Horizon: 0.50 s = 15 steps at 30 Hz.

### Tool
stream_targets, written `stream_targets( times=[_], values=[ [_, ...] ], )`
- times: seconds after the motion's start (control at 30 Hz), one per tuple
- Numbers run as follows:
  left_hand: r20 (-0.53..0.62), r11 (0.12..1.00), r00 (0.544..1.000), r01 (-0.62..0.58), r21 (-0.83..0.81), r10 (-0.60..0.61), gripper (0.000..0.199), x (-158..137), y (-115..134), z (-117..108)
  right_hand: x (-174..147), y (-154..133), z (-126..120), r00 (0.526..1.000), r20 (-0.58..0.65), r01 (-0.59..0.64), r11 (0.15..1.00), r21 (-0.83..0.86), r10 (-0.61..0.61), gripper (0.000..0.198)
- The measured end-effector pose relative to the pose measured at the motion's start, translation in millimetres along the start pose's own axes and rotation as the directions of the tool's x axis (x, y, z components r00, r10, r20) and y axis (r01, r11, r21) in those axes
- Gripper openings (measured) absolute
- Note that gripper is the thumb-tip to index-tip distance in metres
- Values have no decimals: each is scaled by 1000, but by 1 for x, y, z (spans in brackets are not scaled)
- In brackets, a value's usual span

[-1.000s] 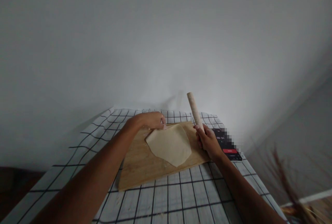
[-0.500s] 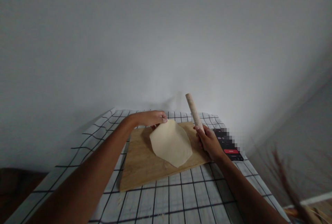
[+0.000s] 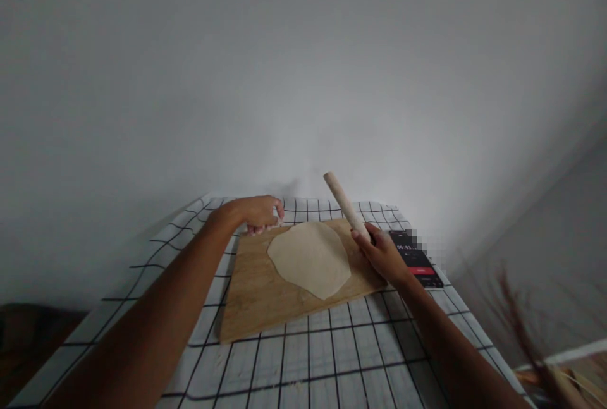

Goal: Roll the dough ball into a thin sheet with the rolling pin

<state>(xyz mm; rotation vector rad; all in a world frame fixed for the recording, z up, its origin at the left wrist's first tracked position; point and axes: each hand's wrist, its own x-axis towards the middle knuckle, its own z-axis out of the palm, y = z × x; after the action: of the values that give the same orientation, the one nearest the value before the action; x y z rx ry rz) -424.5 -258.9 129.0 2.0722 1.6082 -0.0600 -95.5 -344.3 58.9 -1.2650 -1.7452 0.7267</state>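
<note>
A thin, pale sheet of dough (image 3: 310,260) with an uneven round outline lies flat on a wooden board (image 3: 251,314). My left hand (image 3: 262,212) is just past the dough's far left edge, over the back of the board. Its fingers are apart and hold nothing; some fingertips look whitish. In my right hand (image 3: 377,248) is a light wooden rolling pin (image 3: 345,203), gripped by one end. The pin is tilted up and to the left, its free end raised beyond the board's back edge. My right hand is at the board's right side, off the dough.
A white cloth with a black grid (image 3: 294,371) covers the table under the board. To the right lies a phone (image 3: 420,267) with a timer on its screen. A pale wall (image 3: 303,80) rises behind the table; blurred reddish twigs (image 3: 516,314) stand at lower right.
My left hand has let go of the dough's far edge and moved left. The lifted edge has come down flat. The rolling pin has tipped further left in my right hand.
</note>
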Motion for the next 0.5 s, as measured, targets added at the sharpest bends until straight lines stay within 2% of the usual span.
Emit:
stream_targets(
  times=[0.07, 0.1, 0.17, 0.2, 0.27, 0.33, 0.4, 0.5],
  values=[
    [-158, 998, 986, -61, -24, 56, 35, 0, 3, -6, -1, -6, -6, 998, 46, 50, 991, -122, -44, 37],
    [-254, 994, 962, -108, -28, 98, 35, -2, 7, -11, -2, -9, -8, 994, 85, 75, 982, -172, -61, 36],
    [-435, 981, 881, -194, 28, 187, 35, -10, 19, -19, -5, -16, -8, 980, 171, 140, 961, -240, -101, 31],
    [-480, 972, 847, -229, 58, 228, 36, -16, 27, -22, -8, -20, -5, 969, 208, 185, 946, -266, -131, 29],
    [-473, 953, 830, -290, 85, 295, 37, -29, 44, -24, -13, -27, 3, 946, 257, 275, 908, -316, -197, 26],
    [-400, 932, 844, -352, 88, 356, 37, -42, 61, -22, -18, -31, 13, 929, 287, 330, 873, -359, -233, 25],
    [-310, 916, 862, -389, 98, 400, 38, -50, 73, -17, -21, -32, 21, 922, 307, 345, 862, -371, -237, 24],
    [-227, 915, 888, -374, 151, 400, 40, -53, 80, -12, -21, -30, 23, 922, 307, 339, 877, -340, -237, 25]
  ],
)
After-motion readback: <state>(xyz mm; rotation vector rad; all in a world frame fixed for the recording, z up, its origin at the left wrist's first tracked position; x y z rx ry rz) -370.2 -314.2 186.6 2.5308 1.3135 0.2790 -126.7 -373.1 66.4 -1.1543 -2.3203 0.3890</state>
